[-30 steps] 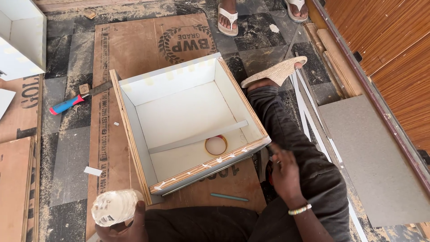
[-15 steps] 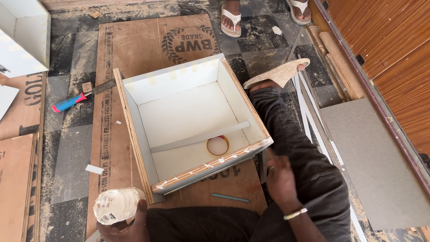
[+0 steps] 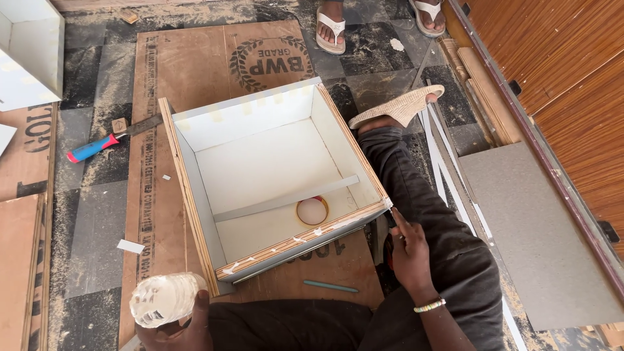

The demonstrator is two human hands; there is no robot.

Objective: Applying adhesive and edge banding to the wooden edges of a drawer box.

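gripping a white glue bottle (image 3: pixel 166 299) in the left hand (image 3: pixel 185 325), right hand (image 3: pixel 408 250) pinching at the white box (image 3: pixel 273 175) corner on plywood; best pressed flat along the glued edge.

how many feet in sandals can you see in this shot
3. Two sandalled feet of another person stand at the top edge, one left of the other. The third sandal is on the person's own outstretched leg beside the white box.
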